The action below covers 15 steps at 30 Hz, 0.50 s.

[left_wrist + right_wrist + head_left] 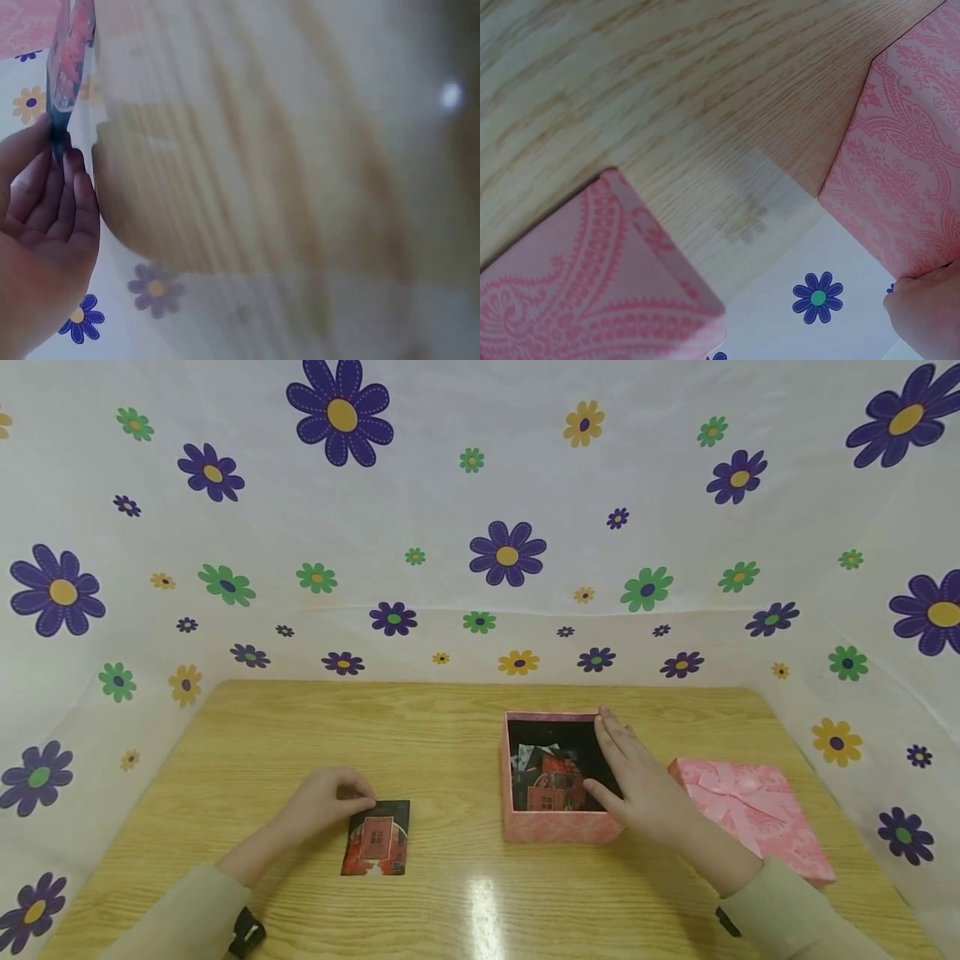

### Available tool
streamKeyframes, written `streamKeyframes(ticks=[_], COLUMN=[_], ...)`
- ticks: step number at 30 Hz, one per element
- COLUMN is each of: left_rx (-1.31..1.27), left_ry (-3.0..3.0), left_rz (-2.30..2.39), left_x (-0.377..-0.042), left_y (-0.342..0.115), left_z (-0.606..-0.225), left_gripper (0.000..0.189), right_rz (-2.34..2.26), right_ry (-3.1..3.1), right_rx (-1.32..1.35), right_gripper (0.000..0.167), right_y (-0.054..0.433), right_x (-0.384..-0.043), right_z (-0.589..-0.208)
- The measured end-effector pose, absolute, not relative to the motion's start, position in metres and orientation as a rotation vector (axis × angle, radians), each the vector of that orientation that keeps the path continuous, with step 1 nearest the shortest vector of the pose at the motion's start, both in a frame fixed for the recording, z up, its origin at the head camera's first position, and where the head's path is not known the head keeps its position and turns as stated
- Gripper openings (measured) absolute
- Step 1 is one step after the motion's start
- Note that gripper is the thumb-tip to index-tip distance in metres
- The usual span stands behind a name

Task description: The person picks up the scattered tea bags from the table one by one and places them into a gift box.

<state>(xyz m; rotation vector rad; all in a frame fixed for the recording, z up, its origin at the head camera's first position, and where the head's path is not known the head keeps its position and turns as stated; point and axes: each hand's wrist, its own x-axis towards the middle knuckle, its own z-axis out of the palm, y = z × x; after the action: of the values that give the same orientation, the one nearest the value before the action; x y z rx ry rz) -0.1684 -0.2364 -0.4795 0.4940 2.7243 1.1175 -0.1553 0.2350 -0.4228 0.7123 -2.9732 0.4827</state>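
Note:
With fingertips and thumb, my left hand [330,797] pinches the top edge of a small black-and-red packet [377,843] at the table's left-middle. Its printed face shows in the head view; the left wrist view has the packet [69,64] nearly edge-on. My right hand [637,785] holds the right side of an open pink gift box [562,828], long fingers along the rim and thumb over the opening. Inside the dark box lie several similar packets [551,777]. In the right wrist view a fingertip [926,307] is at the box's patterned wall [911,150].
The pink lid [757,822] with a bow lies right of the box, beside my right forearm. A wooden table [450,910] carries everything. White cloth [420,502] printed with flowers hangs at the back and sides.

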Motion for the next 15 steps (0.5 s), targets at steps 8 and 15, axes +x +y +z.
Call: streamKeyframes(ticks=[8, 15], left_rx=[0.402, 0.288], left_ry=[2.645, 2.552], left_rz=[1.131, 1.186], left_x=[-0.173, -0.183], left_y=[-0.236, -0.226], left_z=[-0.474, -0.456], left_gripper=[0.006, 0.013], right_rz=[0.493, 0.501], right_ry=[-2.974, -2.977], right_rx=[0.715, 0.71], right_gripper=[0.086, 0.086], right_y=[0.234, 0.234], right_x=[-0.154, -0.153], right_z=[-0.422, -0.421])
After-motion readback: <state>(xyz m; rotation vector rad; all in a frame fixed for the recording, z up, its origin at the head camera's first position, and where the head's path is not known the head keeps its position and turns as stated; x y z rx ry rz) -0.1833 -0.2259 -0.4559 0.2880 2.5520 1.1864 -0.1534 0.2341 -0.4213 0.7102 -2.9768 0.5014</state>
